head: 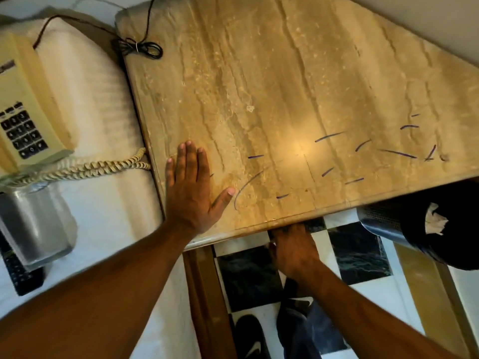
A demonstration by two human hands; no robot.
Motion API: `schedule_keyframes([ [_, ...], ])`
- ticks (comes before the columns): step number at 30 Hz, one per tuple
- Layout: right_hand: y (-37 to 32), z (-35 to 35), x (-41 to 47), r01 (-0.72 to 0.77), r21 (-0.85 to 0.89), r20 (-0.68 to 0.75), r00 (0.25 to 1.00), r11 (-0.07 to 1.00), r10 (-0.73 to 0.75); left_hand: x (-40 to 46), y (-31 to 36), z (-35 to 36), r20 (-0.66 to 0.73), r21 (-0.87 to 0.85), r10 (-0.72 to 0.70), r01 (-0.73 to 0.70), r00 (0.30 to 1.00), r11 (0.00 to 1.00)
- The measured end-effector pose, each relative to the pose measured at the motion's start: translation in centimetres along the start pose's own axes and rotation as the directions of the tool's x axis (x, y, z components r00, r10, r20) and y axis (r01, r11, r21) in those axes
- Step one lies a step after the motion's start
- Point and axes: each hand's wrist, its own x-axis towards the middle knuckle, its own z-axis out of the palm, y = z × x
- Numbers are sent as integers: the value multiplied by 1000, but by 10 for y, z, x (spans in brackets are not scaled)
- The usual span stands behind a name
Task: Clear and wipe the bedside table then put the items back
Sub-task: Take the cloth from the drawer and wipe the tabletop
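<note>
Bedside table [298, 81]: stone top, pen marks near front edge, beside bed.
Left hand [193, 193]: flat on top at near-left corner, fingers spread, palm down, arm extended.
Right hand [293, 251]: under front edge, fingers hidden; grip unclear.
Phone [23, 104]: on bed, left.

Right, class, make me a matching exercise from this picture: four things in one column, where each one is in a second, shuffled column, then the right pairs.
Things:
1. phone
2. left hand
3. right hand
4. black cable

Places:
A. at the table's front edge, fingers out of sight beneath it
B. bundled at the table's far left corner
C. on the white bed, left of the table
D. flat and open on the tabletop

Pairs: 1-C, 2-D, 3-A, 4-B
</note>
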Motion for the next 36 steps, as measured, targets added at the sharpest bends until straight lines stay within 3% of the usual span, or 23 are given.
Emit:
schedule_keyframes([
  [3,-1,-6,24,42,-64,92,995,997,-36,0,0,0,12,-8,-13,13,1000,1000],
  [9,-3,-2,3,-68,55,-35,997,996,70,0,-1,0,8,-35,-15,16,1000,999],
  [14,-6,2,-7,-99,93,-28,994,991,102,-1,-1,0,3,-58,-16,16,1000,998],
  [23,3,30,-40,-166,2,219,962,986,162,0,-1,1,0,-57,-17,17,1000,998],
  [29,13,61,-79,-188,82,201,965,979,169,0,-1,2,-12,-46,-11,10,1000,999],
  [33,-6,35,-102,-171,162,194,971,972,139,1,-1,2,-16,-39,-9,9,1000,999],
  [36,-20,-10,-109,-271,251,204,953,929,223,0,-1,1,-15,-29,-8,7,1000,1000],
])
